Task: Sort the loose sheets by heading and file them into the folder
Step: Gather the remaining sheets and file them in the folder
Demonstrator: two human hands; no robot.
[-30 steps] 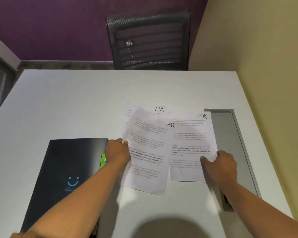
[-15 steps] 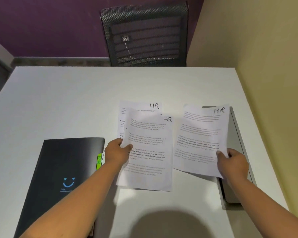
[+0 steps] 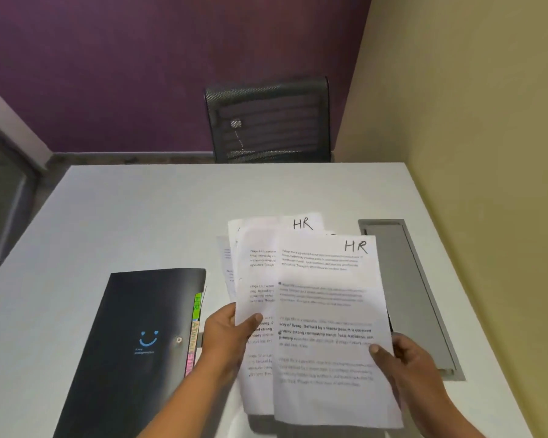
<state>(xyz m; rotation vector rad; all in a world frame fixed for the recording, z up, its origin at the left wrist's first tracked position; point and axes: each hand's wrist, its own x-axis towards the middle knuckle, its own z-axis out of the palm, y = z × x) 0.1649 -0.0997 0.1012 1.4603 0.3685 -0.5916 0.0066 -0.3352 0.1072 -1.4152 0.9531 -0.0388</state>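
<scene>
1. Table [image 3: 146, 210]: white, carries the lot. There's a chair [image 3: 266, 121] past the far edge & a grey cable hatch [image 3: 405, 295] set in at the right.
2. Folder [image 3: 133, 336]: black, lies flat & shut on the table, just left of the papers. Nothing's going into it yet, so I'd say filing this batch is still to do.
3. Front sheet [image 3: 329, 311]: marked "HR" top right, overlaps a second sheet [image 3: 257, 273] whose heading is hidden. A rear sheet [image 3: 302, 224] also reads "HR". The fan's near end seems lifted off the table. Sorting looks abt done for HR. What's left is to square up, open the folder & slip them in. Can't tell if other headings are already filed.
4. Right hand [image 3: 405, 358]: grip closed on the front sheet's lower right edge, thumb on top.
5. Left hand [image 3: 225, 336]: grip pinches the second sheet's left edge, thumb on top, right beside the folder.
6. Tabs [image 3: 194, 330]: green "HR", an orange one under it, then pink. They poke out of the folder's right edge.
</scene>
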